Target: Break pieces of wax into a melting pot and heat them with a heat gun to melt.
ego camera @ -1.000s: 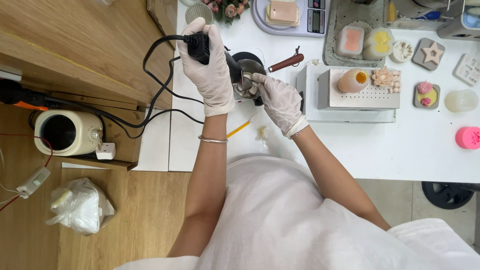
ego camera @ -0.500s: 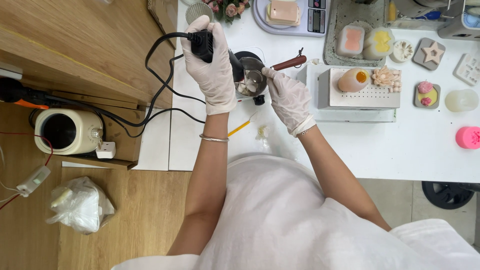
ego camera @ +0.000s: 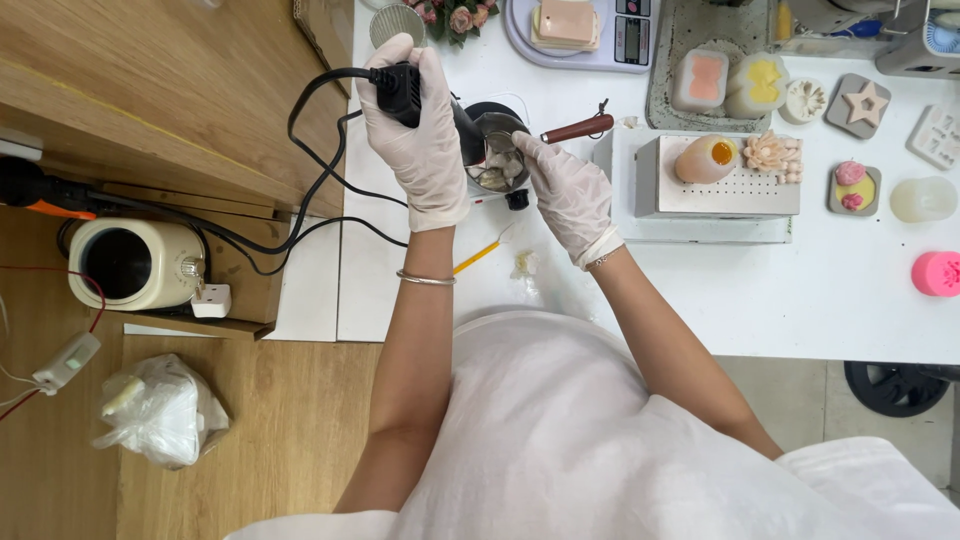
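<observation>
My left hand [ego camera: 418, 135], in a white glove, grips a black corded heat tool [ego camera: 405, 92] pointed down toward a small metal pot [ego camera: 497, 152]. The pot holds pale lumps and has a brown wooden handle [ego camera: 578, 129]; it sits on a small black burner. My right hand [ego camera: 568, 190], also gloved, rests at the pot's right rim with fingers reaching over the edge; whether it holds anything is hidden. A yellow stick [ego camera: 477, 257] lies on the white table [ego camera: 720, 280] below the pot.
A white perforated block [ego camera: 720, 185] carries an egg-shaped candle and a flower piece. Moulds and small candles line the far right, with a pink one [ego camera: 938, 272]. A scale [ego camera: 590, 30] stands at the back. Left, on wood, sit a cream pot [ego camera: 135, 262] and a plastic bag [ego camera: 160, 410].
My right hand has shifted slightly along the pot's rim, and the left hand with the heat tool has stayed over the pot.
</observation>
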